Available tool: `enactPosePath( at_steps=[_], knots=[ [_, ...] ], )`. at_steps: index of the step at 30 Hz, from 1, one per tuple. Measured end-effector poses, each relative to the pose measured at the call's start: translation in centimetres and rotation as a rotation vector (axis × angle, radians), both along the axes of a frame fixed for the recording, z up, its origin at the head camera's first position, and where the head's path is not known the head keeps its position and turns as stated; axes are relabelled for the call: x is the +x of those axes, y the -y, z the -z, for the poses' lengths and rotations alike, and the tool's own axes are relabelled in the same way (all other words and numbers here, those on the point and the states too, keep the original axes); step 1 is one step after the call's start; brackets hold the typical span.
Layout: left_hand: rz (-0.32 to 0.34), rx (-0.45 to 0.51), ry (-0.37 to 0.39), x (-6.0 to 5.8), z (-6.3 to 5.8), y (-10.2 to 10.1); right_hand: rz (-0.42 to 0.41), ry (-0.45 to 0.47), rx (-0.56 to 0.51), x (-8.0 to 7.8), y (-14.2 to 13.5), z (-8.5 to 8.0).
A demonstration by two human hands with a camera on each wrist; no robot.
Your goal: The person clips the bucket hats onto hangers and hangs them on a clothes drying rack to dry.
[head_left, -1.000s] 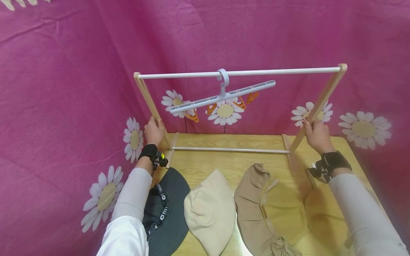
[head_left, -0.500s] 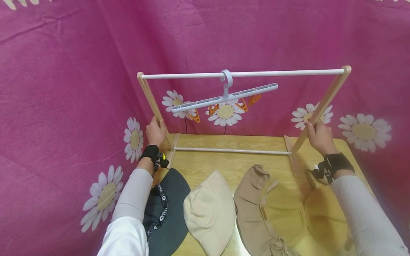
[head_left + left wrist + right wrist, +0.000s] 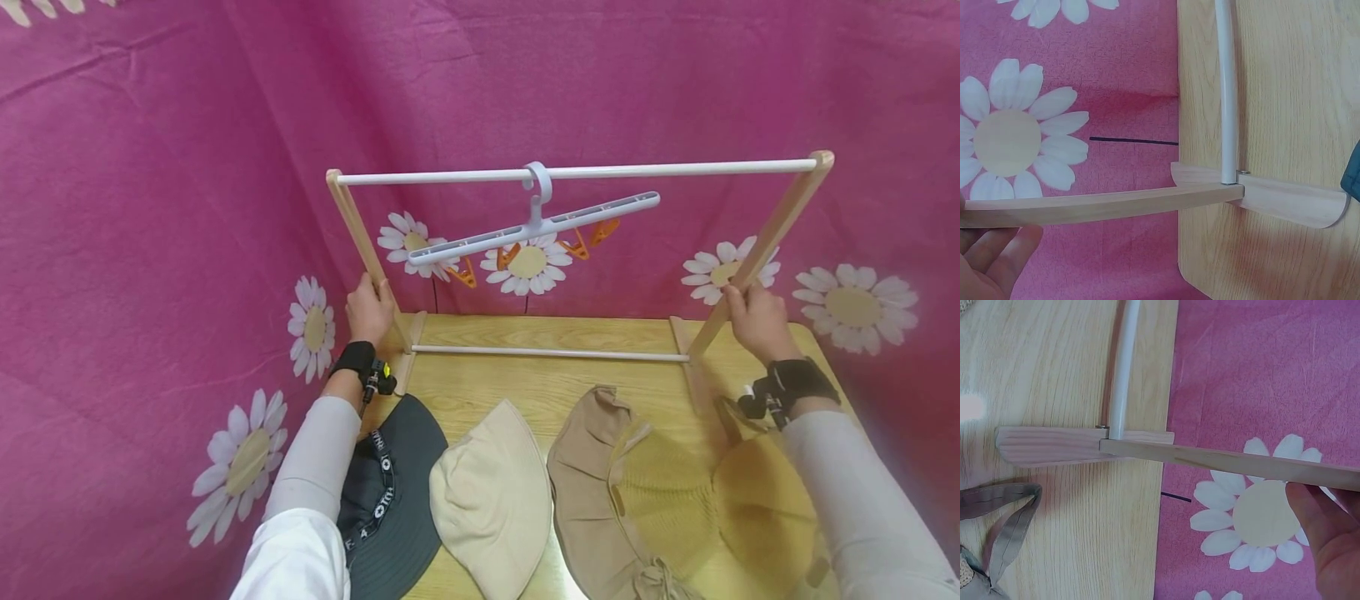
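A small wooden garment rack (image 3: 772, 225) with white rods stands at the back of the table. My left hand (image 3: 370, 310) grips its left upright partway up; in the left wrist view the fingers (image 3: 1013, 253) lie against the wood. The right upright is held by my right hand (image 3: 761, 321), whose fingers (image 3: 1313, 509) touch the wood's edge in the right wrist view. From the top rod hangs a pale grey hanger (image 3: 536, 227), tilted with its right end higher. Several orange clips (image 3: 576, 247) dangle under it.
On the wooden table (image 3: 525, 379) lie a black bucket hat (image 3: 408, 492), a cream bucket hat (image 3: 491, 500), a brown ruffled-brim hat (image 3: 588, 492) with a mustard crown, and a mustard hat (image 3: 761, 492) partly behind the right forearm. A pink daisy-print cloth (image 3: 187, 208) closes in behind and left.
The rack, with the hanger on it, has shifted slightly to the right. Both hands have moved along with it, still holding the uprights. The hats lie about where they were.
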State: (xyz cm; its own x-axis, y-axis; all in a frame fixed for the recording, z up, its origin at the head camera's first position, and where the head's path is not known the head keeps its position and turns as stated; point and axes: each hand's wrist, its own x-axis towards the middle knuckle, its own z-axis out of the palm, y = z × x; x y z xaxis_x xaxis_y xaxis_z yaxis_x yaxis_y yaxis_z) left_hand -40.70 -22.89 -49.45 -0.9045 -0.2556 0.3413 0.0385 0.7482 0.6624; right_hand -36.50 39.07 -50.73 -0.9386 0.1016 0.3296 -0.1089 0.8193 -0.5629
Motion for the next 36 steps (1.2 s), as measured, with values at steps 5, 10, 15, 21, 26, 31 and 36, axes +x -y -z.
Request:
enactPosePath(
  at_steps=[5, 10, 15, 21, 26, 31, 36],
  knots=[
    [0.011, -0.003, -0.009, 0.0, -0.1, -0.1, 0.000, 0.014, -0.003, -0.1, -0.2, -0.2],
    [0.027, -0.003, -0.010, -0.2, 0.0, -0.3, -0.005, 0.033, -0.002, -0.2, -0.6, -0.7],
    [0.044, -0.020, -0.020, -0.5, 0.3, -0.5, -0.006, 0.034, -0.016, -0.2, -1.0, -1.0],
    [0.065, -0.024, -0.048, -0.6, 0.7, -0.7, -0.006, 0.059, -0.025, 0.1, -1.2, -0.8],
    [0.068, -0.016, -0.052, -0.6, 0.7, -0.8, 0.011, 0.064, -0.023, 0.1, -1.2, -0.7],
    [0.066, 0.010, -0.035, -0.4, 0.5, -0.9, 0.021, 0.052, -0.029, 0.2, -0.8, -1.0],
    [0.092, 0.089, 0.006, 0.2, -0.1, -0.7, 0.054, 0.065, -0.079, 0.7, 0.2, -0.8]
  ],
)
